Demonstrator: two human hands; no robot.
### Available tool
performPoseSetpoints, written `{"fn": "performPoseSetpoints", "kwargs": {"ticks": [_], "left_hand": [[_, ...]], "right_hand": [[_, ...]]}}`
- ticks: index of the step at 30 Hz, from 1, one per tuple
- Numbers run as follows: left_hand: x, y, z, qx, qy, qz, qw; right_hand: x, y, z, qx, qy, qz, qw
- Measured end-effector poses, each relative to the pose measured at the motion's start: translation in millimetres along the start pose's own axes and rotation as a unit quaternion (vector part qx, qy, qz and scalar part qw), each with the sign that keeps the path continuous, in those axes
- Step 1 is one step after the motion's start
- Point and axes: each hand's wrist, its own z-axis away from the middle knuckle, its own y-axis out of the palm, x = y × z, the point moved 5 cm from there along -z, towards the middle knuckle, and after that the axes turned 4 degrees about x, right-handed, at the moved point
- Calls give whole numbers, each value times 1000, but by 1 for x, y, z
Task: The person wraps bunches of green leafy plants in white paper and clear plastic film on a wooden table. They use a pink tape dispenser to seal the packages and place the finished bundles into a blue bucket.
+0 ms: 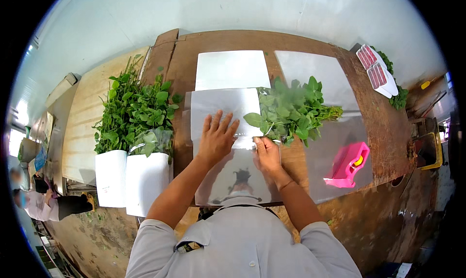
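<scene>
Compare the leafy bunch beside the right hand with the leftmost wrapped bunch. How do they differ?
The leafy bunch lies sideways, stems pointing right; the leftmost wrapped bunch points away from the person.
A white ribbed sheet lies flat under the left hand at the leafy bunch's left end; a white sleeve surrounds the wrapped bunch's near end.
Both have green leaves.

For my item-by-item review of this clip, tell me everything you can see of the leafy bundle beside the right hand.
The leafy bundle is green, with broad, oval leaves and thin stems narrowing toward its right end. It lies on its side just beyond the right hand. Its left end meets a white ribbed sheet; its right end lies over translucent sheeting. Whether the fingers touch it is unclear.
</scene>
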Motion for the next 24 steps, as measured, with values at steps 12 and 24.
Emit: {"fn": "performPoseSetpoints", "kwargs": {"ticks": [12, 24], "left_hand": [[-13, -9, 6, 7, 42, 7, 999], [-336, 105, -43, 356, 10, 556, 751]], "right_hand": [[-9, -178, 82, -351, -21, 179, 919], [48, -306, 202, -452, 24, 246, 857]]}}
